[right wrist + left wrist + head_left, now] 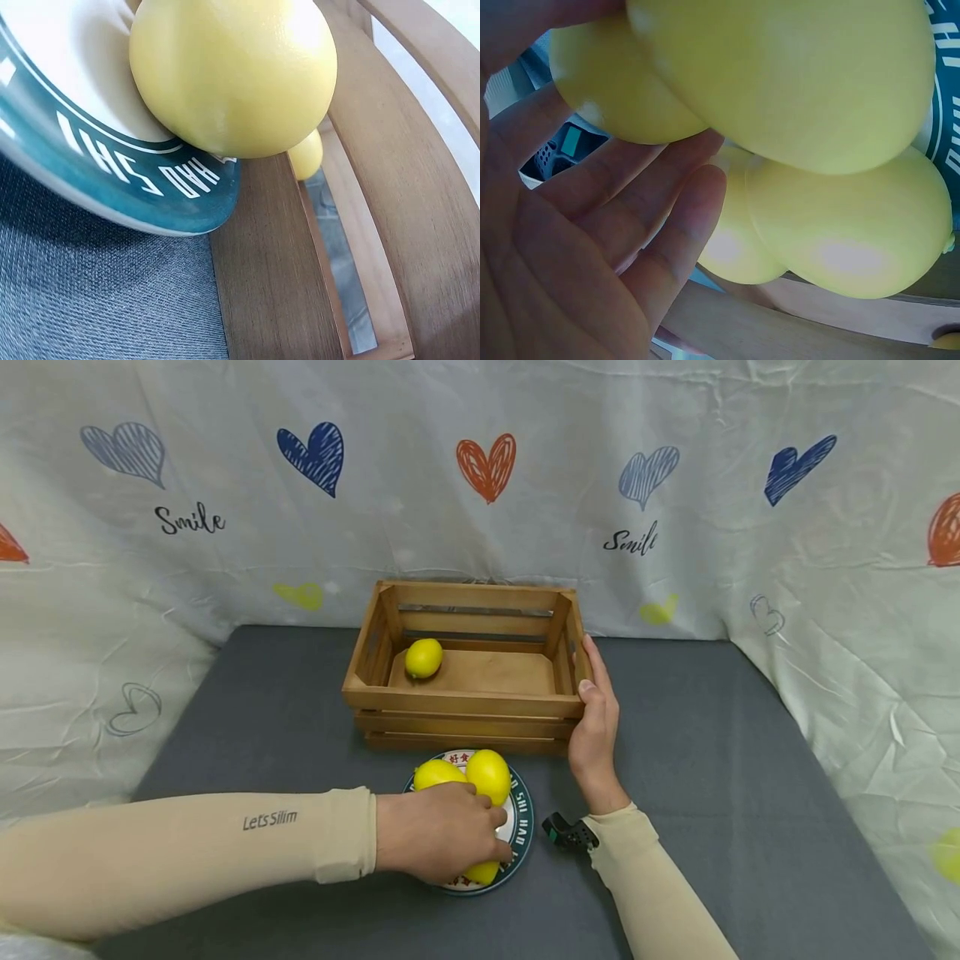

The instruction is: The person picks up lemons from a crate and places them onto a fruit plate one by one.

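My left hand [446, 831] reaches over a round plate [522, 827] with a blue-green lettered rim. On the plate sit several yellow lemons [488, 777]. In the left wrist view, thumb and fingers [694, 199] bend round a lemon [622, 90] at the plate's near side, while a bigger-looking lemon [802, 82] fills the foreground. Part of the lemons is hidden under the hand in the head view. My right hand [596, 739] holds the right side of a slatted wooden crate [465, 703], thumb at the front corner and fingers along the outer wall.
One lemon [423, 658] lies inside the crate at its left. The plate stands right in front of the crate on a dark grey tabletop [750, 793]. A pale cloth with printed hearts [486, 468] hangs behind and at both sides. A black wrist device [570, 832] is by the right cuff.
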The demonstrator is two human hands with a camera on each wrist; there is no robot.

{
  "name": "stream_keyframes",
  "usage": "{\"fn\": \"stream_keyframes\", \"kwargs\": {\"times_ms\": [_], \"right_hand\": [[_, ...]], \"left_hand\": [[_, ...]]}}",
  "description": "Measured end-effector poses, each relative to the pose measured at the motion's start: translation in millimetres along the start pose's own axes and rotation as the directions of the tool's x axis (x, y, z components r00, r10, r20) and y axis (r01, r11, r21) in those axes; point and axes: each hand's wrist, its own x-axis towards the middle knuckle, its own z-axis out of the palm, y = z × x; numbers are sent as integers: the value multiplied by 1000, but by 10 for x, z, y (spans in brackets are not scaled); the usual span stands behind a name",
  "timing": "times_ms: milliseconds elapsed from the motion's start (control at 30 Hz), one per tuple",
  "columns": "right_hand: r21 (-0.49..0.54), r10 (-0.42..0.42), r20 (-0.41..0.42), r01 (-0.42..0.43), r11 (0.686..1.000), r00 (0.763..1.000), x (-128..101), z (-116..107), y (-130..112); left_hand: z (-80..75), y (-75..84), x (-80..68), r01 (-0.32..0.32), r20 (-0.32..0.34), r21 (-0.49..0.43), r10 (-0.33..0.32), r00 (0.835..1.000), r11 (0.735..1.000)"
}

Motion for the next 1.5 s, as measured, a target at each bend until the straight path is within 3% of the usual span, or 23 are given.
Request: {"fn": "stream_keyframes", "kwargs": {"times_ms": [500, 767, 1033, 1200, 1333, 1500], "right_hand": [[-17, 6, -2, -6, 1000, 1000, 26, -25, -15], [-25, 19, 4, -19, 1000, 1000, -9, -35, 11], [-20, 34, 14, -34, 999, 999, -26, -28, 11], [-22, 35, 6, -35, 999, 999, -8, -21, 1], [-19, 31, -1, -31, 999, 1000, 1, -19, 1], [-3, 31, -3, -31, 1000, 1000, -10, 1, 7]], "left_hand": [[-100, -30, -23, 23, -39, 11, -23, 999, 1000], [-372, -160, -146, 24, -60, -131, -32, 998, 991], [-859, -556, -342, 103, -62, -374, -136, 989, 922], [-1079, -901, -393, 170, -126, -395, -236, 964, 903], [-1123, -1238, -384, 274, -132, -393, -348, 928, 878], [-1028, -1616, -358, 388, -38, -396, -437, 899, 832]]}}
